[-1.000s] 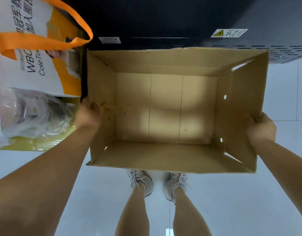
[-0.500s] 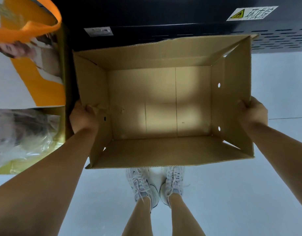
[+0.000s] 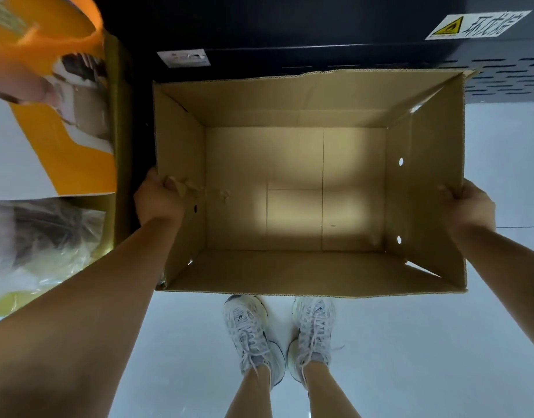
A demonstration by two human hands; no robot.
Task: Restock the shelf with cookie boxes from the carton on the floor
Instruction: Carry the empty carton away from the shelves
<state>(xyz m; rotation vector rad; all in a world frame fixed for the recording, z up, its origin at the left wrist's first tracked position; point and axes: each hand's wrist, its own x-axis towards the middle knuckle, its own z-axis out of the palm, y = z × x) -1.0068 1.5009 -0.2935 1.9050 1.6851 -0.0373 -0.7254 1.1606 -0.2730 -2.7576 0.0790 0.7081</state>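
An open brown cardboard carton (image 3: 425,182) fills the middle of the view, seen straight from above. Its inside is bare; no cookie boxes show in it. My left hand (image 3: 158,197) grips the torn top edge of the left wall. My right hand (image 3: 467,206) grips the top edge of the right wall. Both arms reach in from the lower corners. The carton is in front of my two feet, held between my hands.
A black cabinet base (image 3: 290,34) with a yellow warning sticker (image 3: 477,24) runs along the top, close behind the carton. An orange and white bag (image 3: 63,122) and clear plastic wrapping (image 3: 39,239) lie at the left. My white sneakers (image 3: 278,333) stand on pale floor (image 3: 440,357).
The view has tilted down: the bag slid up and left and my feet show more fully. Both hands keep their grip on the carton walls.
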